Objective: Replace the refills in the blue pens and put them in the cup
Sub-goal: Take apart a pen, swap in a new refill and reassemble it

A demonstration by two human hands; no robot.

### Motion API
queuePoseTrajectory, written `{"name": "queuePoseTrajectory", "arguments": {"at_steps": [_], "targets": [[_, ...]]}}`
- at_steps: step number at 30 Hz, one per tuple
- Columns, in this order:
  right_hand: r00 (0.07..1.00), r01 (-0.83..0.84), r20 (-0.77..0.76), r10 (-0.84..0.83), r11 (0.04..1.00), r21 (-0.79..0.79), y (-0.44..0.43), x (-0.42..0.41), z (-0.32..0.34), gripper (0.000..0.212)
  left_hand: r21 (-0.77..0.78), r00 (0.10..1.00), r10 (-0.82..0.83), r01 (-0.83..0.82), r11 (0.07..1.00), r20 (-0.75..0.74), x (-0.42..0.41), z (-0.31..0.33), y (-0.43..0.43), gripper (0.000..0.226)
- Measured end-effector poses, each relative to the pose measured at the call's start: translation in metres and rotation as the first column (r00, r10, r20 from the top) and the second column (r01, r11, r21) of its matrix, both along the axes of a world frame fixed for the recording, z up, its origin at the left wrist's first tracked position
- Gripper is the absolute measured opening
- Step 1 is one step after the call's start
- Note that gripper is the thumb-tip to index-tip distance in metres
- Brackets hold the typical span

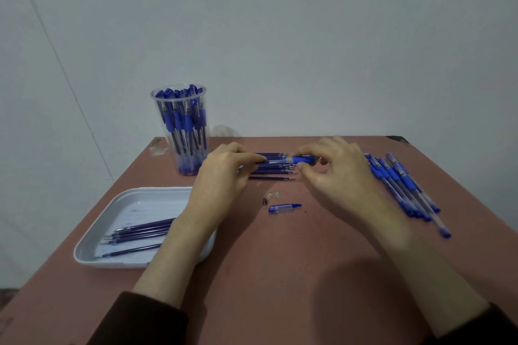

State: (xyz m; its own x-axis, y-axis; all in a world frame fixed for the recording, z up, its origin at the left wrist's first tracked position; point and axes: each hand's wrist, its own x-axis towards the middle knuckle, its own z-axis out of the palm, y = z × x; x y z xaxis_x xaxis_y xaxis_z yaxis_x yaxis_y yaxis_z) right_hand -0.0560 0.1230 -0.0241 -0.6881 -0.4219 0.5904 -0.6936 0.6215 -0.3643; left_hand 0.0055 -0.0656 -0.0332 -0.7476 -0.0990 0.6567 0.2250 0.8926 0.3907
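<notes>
over by the loose pile of refills (276, 169) at the back-middle of the table (280, 274), both hands have one blue pen (304, 159) between them. the left hand (224, 173) has its fingers pinched on the clear barrel, and the right hand (336, 173) has thumb and fingers clamped on the blue grip end. my worry is the small stuff: the metal tip (264, 201) and cap (284, 208) lie loose just in front, so a dragged wrist could flick them away. a slip could also scatter the refills or mix them with the ones in the white tray (151, 190). the cup (182, 131) at back left looks packed and tall, so jamming another pen in might tip it. the table's scuffed reddish-brown with a plain pale wall (280, 36) behind, and there are more pens (400, 187) on the right.
</notes>
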Motion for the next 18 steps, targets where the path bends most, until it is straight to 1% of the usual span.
{"name": "queuePoseTrajectory", "arguments": {"at_steps": [5,6,8,10,12,14,16,18], "targets": [[1.0,-0.016,0.025,0.016,1.0,0.011,-0.004,0.003,-0.003,0.014,-0.094,0.999,-0.031,0.028,0.995,-0.027,-0.001,-0.001,0.004,0.02],[0.999,-0.027,0.044,0.027,1.0,0.006,-0.006,0.003,-0.003,0.013,-0.129,0.999,-0.026,0.02,0.992,-0.047,-0.001,0.0,0.005,0.021],[0.991,-0.066,0.11,0.07,0.997,-0.041,-0.009,0.006,-0.004,0.014,-0.218,0.992,0.021,-0.049,0.975,-0.128,-0.001,0.0,0.006,0.022],[0.967,-0.088,0.224,0.122,0.984,-0.158,-0.012,0.009,-0.004,0.013,-0.247,0.968,0.087,-0.146,0.958,-0.237,-0.001,0.0,0.006,0.025],[0.922,-0.059,0.351,0.164,0.955,-0.292,-0.015,0.008,-0.006,0.012,-0.205,0.931,0.134,-0.213,0.955,-0.339,0.0,0.002,0.005,0.026],[0.871,-0.026,0.438,0.223,0.91,-0.414,-0.017,0.005,-0.007,0.01,-0.134,0.897,0.172,-0.245,0.96,-0.407,0.001,0.004,0.002,0.033],[0.812,0.005,0.491,0.317,0.836,-0.549,-0.017,0.003,-0.005,0.013,-0.061,0.883,0.185,-0.233,0.971,-0.432,0.002,0.006,0.002,0.036],[0.76,0.055,0.526,0.382,0.769,-0.637,-0.016,0.002,-0.002,0.014,-0.021,0.909,0.19,-0.213,0.977,-0.371,0.003,0.005,0.004,0.037]]}}
